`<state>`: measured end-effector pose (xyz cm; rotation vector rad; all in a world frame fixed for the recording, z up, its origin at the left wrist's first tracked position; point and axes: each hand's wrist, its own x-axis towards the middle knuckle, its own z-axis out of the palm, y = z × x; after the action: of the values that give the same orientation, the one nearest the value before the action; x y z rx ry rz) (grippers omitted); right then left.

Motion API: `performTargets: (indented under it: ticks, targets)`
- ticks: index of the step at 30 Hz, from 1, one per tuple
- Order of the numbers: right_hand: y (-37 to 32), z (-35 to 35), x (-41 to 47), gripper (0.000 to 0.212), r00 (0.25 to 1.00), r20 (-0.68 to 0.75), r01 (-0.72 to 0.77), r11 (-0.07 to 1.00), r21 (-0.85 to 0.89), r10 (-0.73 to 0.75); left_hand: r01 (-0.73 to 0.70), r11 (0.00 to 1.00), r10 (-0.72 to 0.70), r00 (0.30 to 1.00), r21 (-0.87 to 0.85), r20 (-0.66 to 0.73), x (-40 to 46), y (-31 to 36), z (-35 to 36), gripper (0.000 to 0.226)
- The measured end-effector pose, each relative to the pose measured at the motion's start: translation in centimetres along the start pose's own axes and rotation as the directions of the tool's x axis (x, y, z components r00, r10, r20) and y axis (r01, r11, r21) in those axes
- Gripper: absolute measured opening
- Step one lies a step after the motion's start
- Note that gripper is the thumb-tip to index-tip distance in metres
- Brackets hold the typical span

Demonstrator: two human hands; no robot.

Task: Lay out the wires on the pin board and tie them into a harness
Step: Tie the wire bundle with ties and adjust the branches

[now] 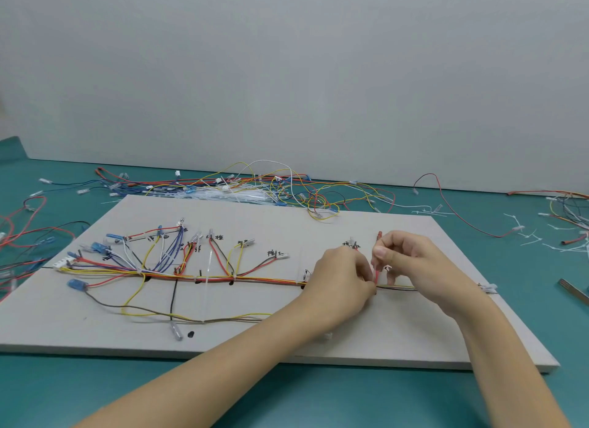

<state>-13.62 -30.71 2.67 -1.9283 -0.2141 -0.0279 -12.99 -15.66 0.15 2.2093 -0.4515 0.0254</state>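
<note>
On the flat grey pin board (366,338), the left hand (339,277) pinches the bundled multicoloured wire trunk (255,280) while the right hand (411,261) pinches a thin red wire (377,268) upright; a slipping pinch could let that branch spring off its route
</note>
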Motion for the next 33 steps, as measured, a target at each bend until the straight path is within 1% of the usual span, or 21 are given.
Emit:
performTargets:
  ticks: [4, 8, 13, 16, 20, 22, 25, 27, 29, 31, 33]
  targets:
    - [-0.2, -0.1, -0.1, 0.016, 0.996, -0.075, 0.049, 0.994, 0.097, -0.042, -0.089, 0.988, 0.088, 0.996, 0.128, 0.016, 0.1, 0.3, 0.2, 0.01]
    - [-0.1, 0.1, -0.1, 0.016, 0.997, -0.059, 0.051, 0.987, 0.15, -0.043, -0.152, 0.964, 0.159, 0.987, 0.216, -0.017, 0.0, 0.1, 0.2, 0.013]
    - [-0.1, 0.4, -0.1, 0.019, 1.0, -0.001, 0.024, 0.977, 0.211, -0.025, -0.189, 0.957, 0.201, 0.979, 0.219, -0.033, -0.1, -0.1, 0.3, 0.014]
    - [0.0, 0.5, -0.1, 0.019, 0.999, 0.036, 0.002, 0.978, 0.209, -0.01, -0.22, 0.95, 0.233, 0.972, 0.22, -0.035, -0.2, -0.2, 0.5, 0.012]
    - [0.0, 0.3, -0.3, 0.017, 0.996, 0.085, -0.017, 0.976, 0.219, -0.002, -0.224, 0.945, 0.234, 0.972, 0.238, -0.012, 0.1, -0.4, 0.5, 0.011]
    - [0.0, 0.1, -0.3, 0.016, 0.997, 0.078, -0.02, 0.975, 0.223, 0.003, -0.209, 0.953, 0.216, 0.976, 0.22, -0.007, 0.1, -0.7, 0.7, 0.009]
    - [-0.1, -0.6, -0.3, 0.017, 0.999, 0.01, -0.043, 0.972, 0.232, 0.042, -0.207, 0.951, 0.209, 0.978, 0.231, 0.014, 0.2, -1.0, 0.7, 0.01]
    - [0.0, -1.2, -0.2, 0.022, 0.993, -0.066, -0.083, 0.986, 0.142, 0.093, -0.22, 0.944, 0.209, 0.975, 0.246, 0.07, 0.6, -1.1, 0.2, 0.013]
    - [0.3, -1.4, -0.1, 0.022, 0.984, -0.127, -0.132, 0.991, -0.028, 0.127, -0.237, 0.949, 0.217, 0.97, 0.207, 0.111, 0.9, -1.2, -0.4, 0.011]
    - [0.8, -1.3, -0.1, 0.02, 0.983, -0.123, -0.154, 0.977, -0.147, 0.137, -0.252, 0.952, 0.231, 0.964, 0.171, 0.136, 1.1, -1.3, -0.8, 0.01]
    - [1.1, -1.2, -0.3, 0.018, 0.986, -0.09, -0.153, 0.967, -0.203, 0.137, -0.291, 0.937, 0.263, 0.951, 0.19, 0.16, 1.2, -1.4, -0.7, 0.011]
